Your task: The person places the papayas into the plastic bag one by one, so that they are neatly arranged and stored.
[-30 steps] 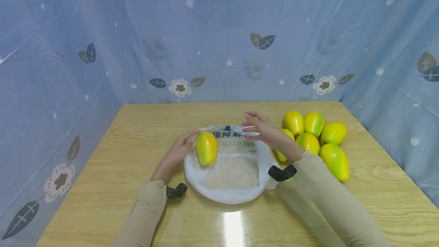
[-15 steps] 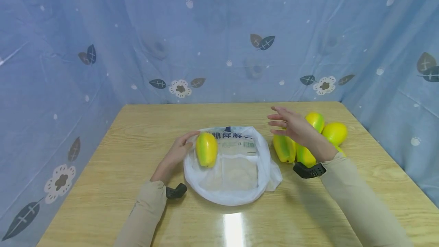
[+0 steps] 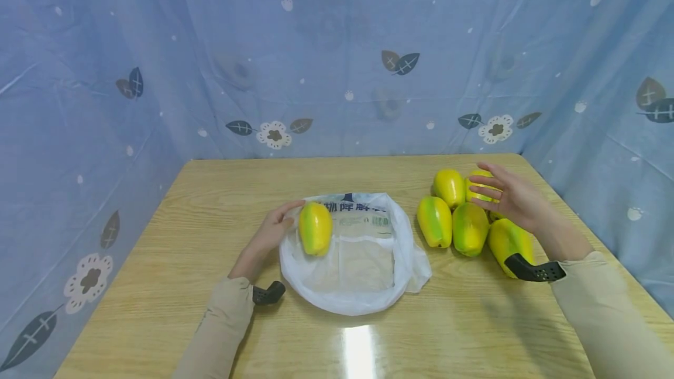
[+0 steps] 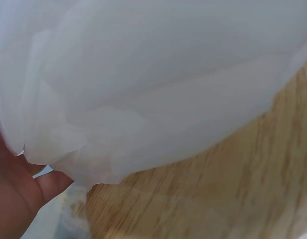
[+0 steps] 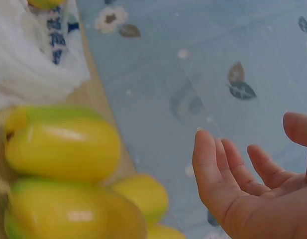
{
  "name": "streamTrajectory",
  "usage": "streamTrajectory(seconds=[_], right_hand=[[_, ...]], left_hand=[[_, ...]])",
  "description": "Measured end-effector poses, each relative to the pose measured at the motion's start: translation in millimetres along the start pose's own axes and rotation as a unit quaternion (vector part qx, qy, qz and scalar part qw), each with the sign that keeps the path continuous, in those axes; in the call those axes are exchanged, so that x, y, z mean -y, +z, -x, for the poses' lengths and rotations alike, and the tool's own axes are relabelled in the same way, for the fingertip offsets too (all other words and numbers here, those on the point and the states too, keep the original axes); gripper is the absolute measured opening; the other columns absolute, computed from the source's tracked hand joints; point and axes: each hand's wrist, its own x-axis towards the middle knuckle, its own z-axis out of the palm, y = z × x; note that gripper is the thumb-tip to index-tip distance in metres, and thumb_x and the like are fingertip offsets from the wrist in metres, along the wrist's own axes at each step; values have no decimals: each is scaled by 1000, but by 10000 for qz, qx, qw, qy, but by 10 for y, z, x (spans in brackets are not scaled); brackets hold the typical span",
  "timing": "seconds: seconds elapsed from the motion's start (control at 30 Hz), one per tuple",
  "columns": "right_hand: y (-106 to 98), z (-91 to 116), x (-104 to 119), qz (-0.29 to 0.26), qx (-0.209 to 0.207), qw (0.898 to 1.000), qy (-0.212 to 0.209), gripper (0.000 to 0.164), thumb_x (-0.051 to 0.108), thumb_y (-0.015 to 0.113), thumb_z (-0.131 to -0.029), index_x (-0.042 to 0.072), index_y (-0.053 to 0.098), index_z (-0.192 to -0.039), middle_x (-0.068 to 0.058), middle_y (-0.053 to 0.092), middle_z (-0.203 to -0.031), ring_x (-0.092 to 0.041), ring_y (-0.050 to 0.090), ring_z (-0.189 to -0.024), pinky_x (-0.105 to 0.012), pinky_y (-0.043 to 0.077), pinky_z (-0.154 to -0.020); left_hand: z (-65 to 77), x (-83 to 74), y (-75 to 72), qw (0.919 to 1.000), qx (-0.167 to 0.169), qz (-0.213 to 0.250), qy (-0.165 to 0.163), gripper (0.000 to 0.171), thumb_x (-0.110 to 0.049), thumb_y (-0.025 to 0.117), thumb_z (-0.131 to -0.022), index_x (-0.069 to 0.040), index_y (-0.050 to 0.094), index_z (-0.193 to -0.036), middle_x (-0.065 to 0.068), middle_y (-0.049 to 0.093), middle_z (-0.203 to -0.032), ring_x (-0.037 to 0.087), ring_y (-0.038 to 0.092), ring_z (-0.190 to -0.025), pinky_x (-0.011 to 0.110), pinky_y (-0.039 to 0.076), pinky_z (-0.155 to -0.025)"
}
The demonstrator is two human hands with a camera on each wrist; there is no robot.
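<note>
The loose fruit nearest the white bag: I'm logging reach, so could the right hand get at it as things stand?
Probably yes: the right hand is open and empty, and nothing lies on top of that loose fruit. Neighbouring fruits crowd its right side, but the top looks free.

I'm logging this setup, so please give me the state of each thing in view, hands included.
Plastic bag: open, mouth spread, on the table.
Fruit in the bag: lying inside, at the left.
Loose fruits: clustered on the table, outside the bag.
Left hand: touching the bag's left rim; grip unclear.
Right hand: in the air, fingers relaxed, holding nothing.
Curtain: hanging behind the table.
</note>
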Motion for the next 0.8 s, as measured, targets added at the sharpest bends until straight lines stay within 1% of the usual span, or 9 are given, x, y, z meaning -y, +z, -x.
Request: streamTrajectory(seconds=[0.07, 0.2, 0.3, 0.37, 0.43, 0.53, 0.63, 0.8], right_hand=[[-121, 70, -8, -194, 62, 9998, -56, 33, 30, 37, -103, 21, 31, -135, 7, 60, -114, -9, 60, -102, -29, 52, -85], [-341, 213, -12, -453, 86, 9989, -59, 30, 27, 36, -104, 23, 34, -133, 6, 63, -112, -11, 61, -101, -30, 53, -84], [-484, 309, -28, -772, 151, 9969, -81, 25, 24, 34, -104, 24, 45, -126, 3, 64, -111, -15, 62, -100, -32, 54, -83], [-567, 371, -45, -1029, 207, 9944, -94, 27, 22, 33, -104, 24, 54, -121, 0, 65, -111, -17, 63, -100, -34, 54, -83], [-638, 429, -66, -1191, 230, 9926, -106, 30, 20, 31, -105, 23, 59, -116, -2, 65, -110, -19, 64, -99, -35, 54, -82], [-725, 511, -97, -1289, 142, 9915, -74, 31, 20, 31, -105, 22, 61, -113, -3, 65, -108, -20, 64, -98, -36, 55, -81], [-795, 581, -137, -1276, 18, 9918, -33, 30, 19, 31, -105, 21, 61, -111, -2, 66, -107, -20, 65, -96, -36, 55, -80], [-909, 676, -230, -1118, -221, 9934, 122, 30, 20, 32, -105, 23, 61, -109, 0, 66, -104, -19, 65, -94, -36, 56, -78]], left_hand=[[-23, 38, 1, 10000, -16, -36, 38, 47, 0, 35, -98, -10, 42, -143, 12, 25, -154, 33, 8, -143, 59, 2, -110], [-30, 69, 9, 9998, -70, -137, 109, 47, -2, 35, -99, -15, 44, -143, 9, 27, -154, 32, 9, -143, 59, 3, -110], [-24, 76, 11, 9998, -117, -158, 54, 46, -5, 36, -99, -18, 45, -142, 6, 27, -154, 30, 10, -143, 59, 4, -111], [-15, 73, 6, 9998, -117, -132, 26, 47, -5, 36, -99, -19, 45, -142, 6, 26, -154, 31, 9, -143, 60, 3, -110], [-10, 70, 1, 9998, -142, -127, 25, 47, -5, 36, -98, -19, 45, -142, 6, 27, -154, 30, 10, -143, 59, 4, -111], [-13, 75, -5, 9997, -141, -165, 124, 47, -4, 37, -98, -17, 45, -142, 7, 28, -153, 31, 11, -143, 59, 5, -111], [-22, 84, -4, 9996, -112, -169, 179, 47, -3, 37, -98, -15, 45, -142, 8, 28, -153, 31, 11, -143, 59, 5, -111], [-29, 86, 9, 9998, -69, -84, 143, 46, -4, 36, -98, -17, 45, -142, 7, 27, -154, 30, 10, -143, 59, 4, -111]])
